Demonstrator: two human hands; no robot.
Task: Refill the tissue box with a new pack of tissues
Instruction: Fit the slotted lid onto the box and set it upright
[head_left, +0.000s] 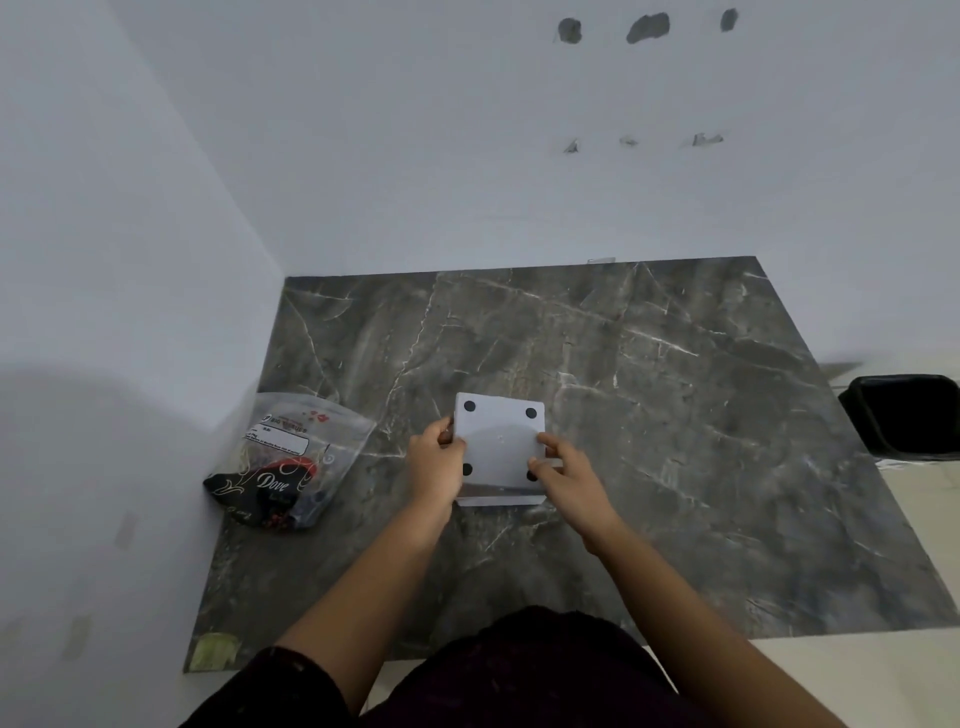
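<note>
A white square tissue box (500, 441) lies upside down on the dark marble table (649, 389), its base panel with four black round feet facing up. My left hand (435, 467) grips the box's left edge. My right hand (569, 475) presses on the base panel's right side, fingers near the lower right foot. The panel looks slightly shifted from the box body below it. A clear plastic pack of tissues (283, 467) with dark "Dove" print lies on the table to the left of the box, against the wall.
White walls (156, 260) close in the table at the left and back. A black bin (909, 415) stands on the floor past the table's right edge. My dark-clothed lap is at the bottom of the view.
</note>
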